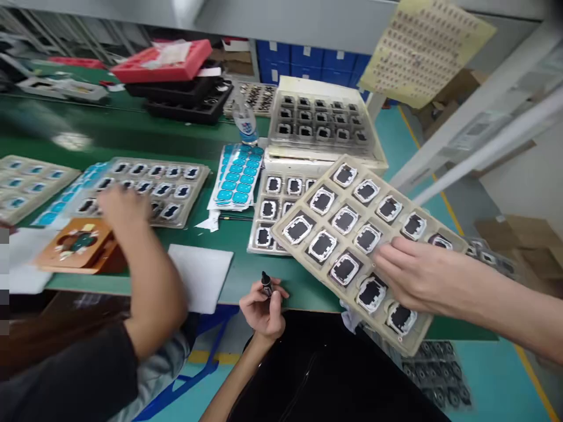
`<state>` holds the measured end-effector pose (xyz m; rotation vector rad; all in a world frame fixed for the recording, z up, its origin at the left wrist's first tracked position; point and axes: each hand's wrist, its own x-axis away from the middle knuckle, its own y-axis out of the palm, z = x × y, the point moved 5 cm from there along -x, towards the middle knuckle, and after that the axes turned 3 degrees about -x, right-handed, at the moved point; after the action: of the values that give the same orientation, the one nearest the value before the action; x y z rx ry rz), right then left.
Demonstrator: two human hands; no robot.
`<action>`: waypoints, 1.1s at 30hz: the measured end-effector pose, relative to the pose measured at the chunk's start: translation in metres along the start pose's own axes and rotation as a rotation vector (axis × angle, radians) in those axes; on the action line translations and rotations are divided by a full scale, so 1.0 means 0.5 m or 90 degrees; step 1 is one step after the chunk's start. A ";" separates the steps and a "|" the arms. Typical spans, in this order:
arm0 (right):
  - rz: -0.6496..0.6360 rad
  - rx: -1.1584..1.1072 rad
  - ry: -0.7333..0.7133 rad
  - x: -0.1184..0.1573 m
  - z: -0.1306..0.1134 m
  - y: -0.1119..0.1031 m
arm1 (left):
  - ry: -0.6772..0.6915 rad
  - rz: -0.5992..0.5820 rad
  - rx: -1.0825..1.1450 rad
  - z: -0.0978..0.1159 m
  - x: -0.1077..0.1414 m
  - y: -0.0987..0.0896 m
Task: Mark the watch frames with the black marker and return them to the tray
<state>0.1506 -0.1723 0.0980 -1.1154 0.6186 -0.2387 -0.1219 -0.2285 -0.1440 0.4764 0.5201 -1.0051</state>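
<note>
My left hand [264,310] is closed around a black marker [266,283] with pale lettering, its dark end pointing up, near the front edge of the bench. A beige plastic tray [281,233] lies tilted across another tray and past the bench edge. Its pockets hold rows of white-rimmed frames [345,268] with black centres. Over the tray's right part is my right hand [402,272], fingers bent together at one pocket. Whatever is between those fingertips is hidden. Beneath the tilted tray sits a similar tray [263,237] of white-rimmed frames.
A co-worker's blurred hand [125,208] works over another tray [200,176] at left, beside an orange fixture [73,246]. Blue sticker sheets [237,179], a water bottle [246,123] and stacked trays [323,143] stand behind. A white foam sheet [200,275] overhangs the edge.
</note>
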 end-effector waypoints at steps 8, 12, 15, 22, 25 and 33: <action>-0.179 0.079 -0.498 -0.179 0.054 0.177 | -0.023 0.084 0.047 -0.017 0.013 0.009; -0.218 0.072 -0.592 -0.204 0.088 0.251 | -0.027 0.064 0.041 -0.019 0.015 0.017; -0.195 0.046 -0.610 -0.201 0.104 0.272 | -0.032 0.056 0.034 -0.021 0.017 0.020; -0.195 0.147 -0.464 -0.186 0.077 0.245 | -0.032 0.002 0.036 -0.020 0.014 0.027; -0.130 0.158 -0.310 -0.162 0.020 0.191 | -0.043 -0.037 0.039 -0.007 0.004 0.030; 0.040 -0.115 -0.038 -0.039 -0.234 0.174 | -0.017 -0.215 -0.012 0.073 -0.032 0.059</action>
<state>0.0570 -0.2146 -0.0077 -1.2706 0.6300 -0.0963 -0.0963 -0.2262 -0.1018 0.3640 0.5973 -1.3274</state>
